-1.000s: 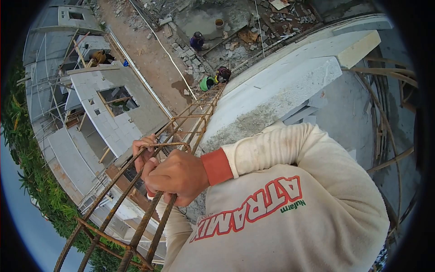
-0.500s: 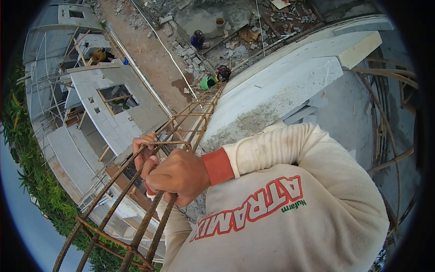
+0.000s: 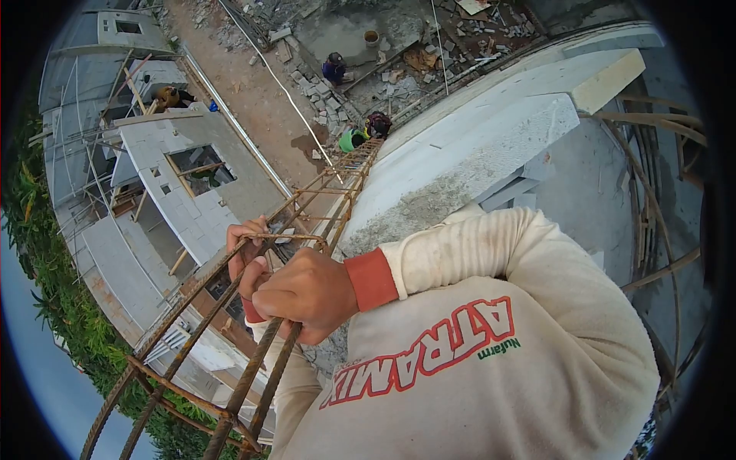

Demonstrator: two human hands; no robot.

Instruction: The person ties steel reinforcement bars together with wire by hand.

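Rebar cage [image 3: 248, 376] is running through our grip, bars sloping out on both sides of it. Our right hand [image 3: 307, 287] is clamping on the bars, fist closed; our left hand [image 3: 242, 231] is curling around the cage just beyond, its fingers partly hidden. A stirrup [image 3: 284, 237] is crossing just above the right fist. Well beyond the grip, a bucket [image 3: 372, 37] is standing on the ground, contents too small to tell.

soft daylight, curved dark edges
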